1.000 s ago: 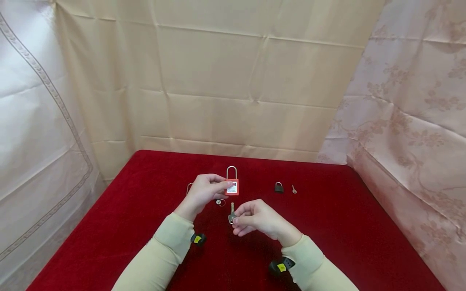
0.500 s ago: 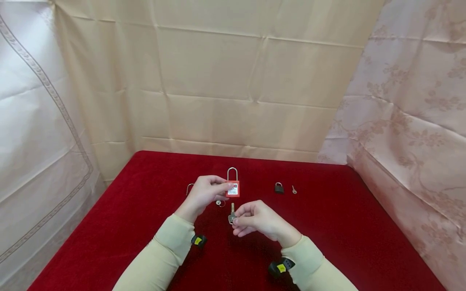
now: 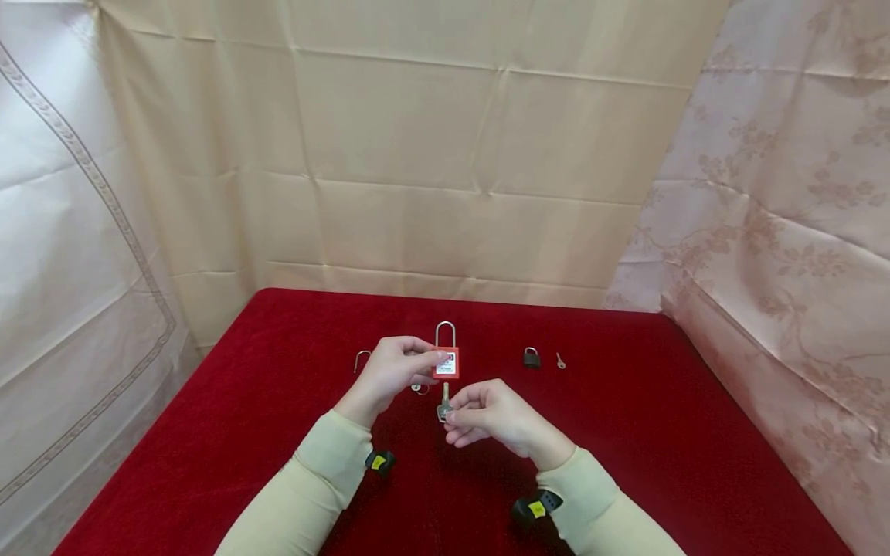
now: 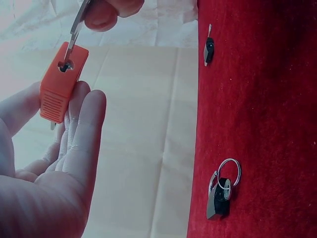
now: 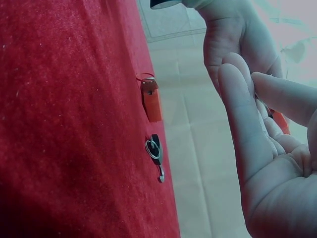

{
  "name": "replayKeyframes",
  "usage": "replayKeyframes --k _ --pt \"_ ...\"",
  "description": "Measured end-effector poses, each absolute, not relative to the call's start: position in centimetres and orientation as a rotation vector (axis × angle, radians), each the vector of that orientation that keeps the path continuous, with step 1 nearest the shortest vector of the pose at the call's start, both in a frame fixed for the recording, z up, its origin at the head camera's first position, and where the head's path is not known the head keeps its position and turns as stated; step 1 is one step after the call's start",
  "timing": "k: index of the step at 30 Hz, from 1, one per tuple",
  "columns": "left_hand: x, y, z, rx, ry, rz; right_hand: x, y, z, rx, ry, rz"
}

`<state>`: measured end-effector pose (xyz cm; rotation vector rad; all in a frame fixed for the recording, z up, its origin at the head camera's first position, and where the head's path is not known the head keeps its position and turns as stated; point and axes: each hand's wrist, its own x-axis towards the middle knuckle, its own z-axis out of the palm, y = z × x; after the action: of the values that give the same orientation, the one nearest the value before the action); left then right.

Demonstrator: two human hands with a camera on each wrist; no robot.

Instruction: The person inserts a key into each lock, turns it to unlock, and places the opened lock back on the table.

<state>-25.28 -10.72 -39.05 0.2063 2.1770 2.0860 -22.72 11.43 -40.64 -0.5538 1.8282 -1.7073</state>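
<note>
A red padlock (image 3: 446, 363) with a white label is pinched between the thumb and fingers of the left hand (image 3: 389, 371), its long shackle pointing up. The right hand (image 3: 497, 417) pinches the head of a metal key (image 3: 444, 405), whose blade points up just below the lock. In the left wrist view the key (image 4: 78, 25) meets the keyhole in the end of the orange-red padlock (image 4: 54, 89); how deep its tip sits cannot be told. The right fingers largely hide the key in the right wrist view, with part of the held padlock (image 5: 281, 122) behind them.
On the red cloth (image 3: 278, 417), a small dark padlock (image 3: 531, 359) and small key (image 3: 561, 361) lie to the right. A shackle (image 3: 361, 361) and a key ring (image 3: 420, 389) show around the left hand. An orange lock (image 5: 152, 104) lies near a black one (image 5: 156, 146).
The left hand has shifted slightly down and right with the padlock. The right hand has risen a little with the key, so the gap between them in the head view is smaller.
</note>
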Motion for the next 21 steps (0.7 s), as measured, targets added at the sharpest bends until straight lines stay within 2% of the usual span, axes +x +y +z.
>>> replayKeyframes --k 21 --pt "-25.08 -10.35 -39.19 0.238 2.154 2.099 -22.91 11.47 -40.72 -0.515 1.852 -1.736"
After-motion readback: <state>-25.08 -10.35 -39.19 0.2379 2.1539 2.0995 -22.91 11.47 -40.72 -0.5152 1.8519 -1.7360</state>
